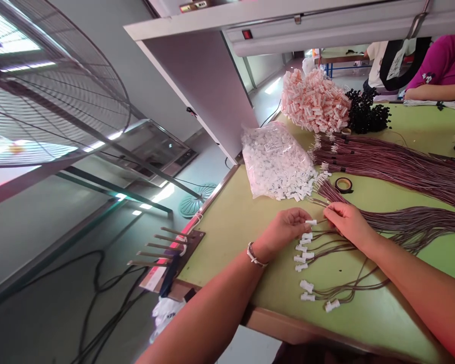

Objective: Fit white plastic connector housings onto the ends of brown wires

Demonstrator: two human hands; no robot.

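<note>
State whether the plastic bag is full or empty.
Not empty: the bag holds many white connectors, which show through its clear plastic and spread across most of it. Whether it is completely full, I cannot tell.

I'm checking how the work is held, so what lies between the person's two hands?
In the head view, a white connector sits at the left hand's fingertips, and a thin wire runs from it to the right hand.

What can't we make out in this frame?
All in the head view:
Right hand: its exact grip, hidden by its own fingers.
White connector at the left hand: too small to tell whether its wire is fully seated.
Bag label: print too small to read.
Wire bundles: far ends, cut off by the right edge.
</note>
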